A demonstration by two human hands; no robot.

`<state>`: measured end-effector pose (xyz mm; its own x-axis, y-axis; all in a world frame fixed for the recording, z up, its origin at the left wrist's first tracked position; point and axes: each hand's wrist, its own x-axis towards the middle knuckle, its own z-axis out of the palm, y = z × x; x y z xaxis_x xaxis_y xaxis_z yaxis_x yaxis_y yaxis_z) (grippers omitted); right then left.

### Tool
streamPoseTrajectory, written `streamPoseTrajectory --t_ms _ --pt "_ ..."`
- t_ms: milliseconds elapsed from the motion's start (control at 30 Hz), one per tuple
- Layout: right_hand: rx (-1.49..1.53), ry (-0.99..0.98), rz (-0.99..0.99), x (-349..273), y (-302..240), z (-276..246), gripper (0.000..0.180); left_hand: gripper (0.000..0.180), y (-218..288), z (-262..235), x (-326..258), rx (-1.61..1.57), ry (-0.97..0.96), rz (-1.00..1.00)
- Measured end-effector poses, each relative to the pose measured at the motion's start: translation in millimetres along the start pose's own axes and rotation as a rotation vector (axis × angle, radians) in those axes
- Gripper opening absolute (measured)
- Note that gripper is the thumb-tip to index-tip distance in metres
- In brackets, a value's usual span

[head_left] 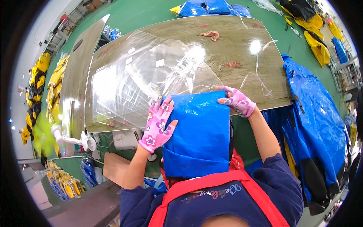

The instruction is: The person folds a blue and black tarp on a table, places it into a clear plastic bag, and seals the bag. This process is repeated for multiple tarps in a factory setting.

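Observation:
A folded blue fabric bag (198,132) lies over the near edge of the wooden table (234,45), hanging down toward my red apron. My left hand (159,125), in a pink flowered fingerless glove, grips the bag's left edge. On the bag's upper right corner is my right hand (237,101), in a matching glove, holding it at the table edge. Just beyond the bag, a stack of clear plastic bags (143,75) spreads over the left half of the table.
A heap of blue bags (317,117) hangs off the table's right side. More blue bags (211,7) and yellow ones (315,38) lie on the green floor beyond. Yellow bags (38,90) are piled at left. A small pink rag (210,34) rests on the far tabletop.

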<state>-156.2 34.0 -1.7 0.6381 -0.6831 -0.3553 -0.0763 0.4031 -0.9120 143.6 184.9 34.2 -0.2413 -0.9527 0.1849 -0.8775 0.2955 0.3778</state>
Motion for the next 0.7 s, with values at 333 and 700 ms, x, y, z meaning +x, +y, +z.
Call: streamPoseTrajectory --t_ms 333,700 --pt "-0.697 0.631 -0.242 19.3 45.9 54.3 0.028 0.062 14.5 2.7 -0.7 0.079 0.02 -0.013" --pt "-0.157 0.17 -0.051 -12.7 8.7 45.9 0.057 0.057 16.2 18.6 -3.9 0.138 0.078 -0.021"
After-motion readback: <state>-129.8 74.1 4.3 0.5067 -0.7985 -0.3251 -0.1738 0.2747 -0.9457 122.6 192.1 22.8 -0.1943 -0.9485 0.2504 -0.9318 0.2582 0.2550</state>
